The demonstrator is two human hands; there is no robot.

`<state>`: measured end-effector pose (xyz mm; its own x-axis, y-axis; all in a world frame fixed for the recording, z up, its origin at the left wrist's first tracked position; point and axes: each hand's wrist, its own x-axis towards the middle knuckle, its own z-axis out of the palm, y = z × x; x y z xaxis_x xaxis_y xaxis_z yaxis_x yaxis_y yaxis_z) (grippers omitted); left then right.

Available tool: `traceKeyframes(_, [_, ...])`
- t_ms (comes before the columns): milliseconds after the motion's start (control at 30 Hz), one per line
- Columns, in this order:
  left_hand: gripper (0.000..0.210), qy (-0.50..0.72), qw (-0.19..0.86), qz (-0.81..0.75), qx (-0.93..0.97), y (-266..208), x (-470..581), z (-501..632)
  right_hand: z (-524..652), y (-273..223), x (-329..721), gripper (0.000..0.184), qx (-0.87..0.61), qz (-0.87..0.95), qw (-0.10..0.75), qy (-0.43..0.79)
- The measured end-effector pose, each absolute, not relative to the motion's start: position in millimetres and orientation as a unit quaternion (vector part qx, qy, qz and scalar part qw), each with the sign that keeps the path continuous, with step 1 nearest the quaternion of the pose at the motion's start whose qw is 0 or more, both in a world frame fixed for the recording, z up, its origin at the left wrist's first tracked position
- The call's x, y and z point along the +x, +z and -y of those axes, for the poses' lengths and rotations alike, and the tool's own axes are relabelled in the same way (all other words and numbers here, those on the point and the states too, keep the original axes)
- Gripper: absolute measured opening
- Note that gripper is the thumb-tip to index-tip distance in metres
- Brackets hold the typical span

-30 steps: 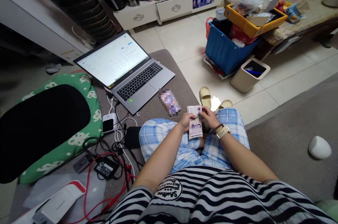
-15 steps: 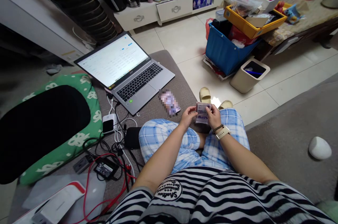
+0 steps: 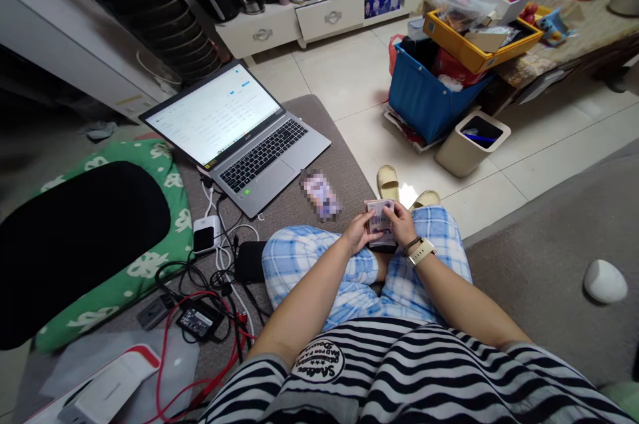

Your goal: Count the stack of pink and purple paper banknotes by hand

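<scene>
"What lay leftmost near the hands?"

"An open laptop [image 3: 275,170] on the grey seat [image 3: 344,178], then a pixelated item [image 3: 320,196] just beside it."

"And the left hand [image 3: 356,235]?"

"It held a stack of banknotes [image 3: 381,221] by the left edge, two digits parted across the face. I couldn't tell what its hidden fingers did."

"Where was the stack?"

"Between both hands, before the gap in the plaid trousers [image 3: 435,237]."

"The right hand [image 3: 404,225]?"

"Above its watch [image 3: 423,251], it pinched the upper right part, thumb on the face, other fingers mostly out of sight."

"How would it handle?"

"Light and bendy, I judged, with slippery layers and easily creased corners; the long edges seemed the surest hold."
</scene>
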<state>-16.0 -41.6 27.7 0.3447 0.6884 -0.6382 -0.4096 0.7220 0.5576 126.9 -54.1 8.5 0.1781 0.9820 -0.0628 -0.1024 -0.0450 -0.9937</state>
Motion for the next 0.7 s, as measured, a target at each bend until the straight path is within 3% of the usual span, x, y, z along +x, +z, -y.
traceKeyframes(700, [0.027, 0.378, 0.788, -0.479, 0.087, 34.2, -20.6, 29.9, 50.6, 5.8, 122.5, 0.043, -0.555, 0.398, 0.516, 0.517])
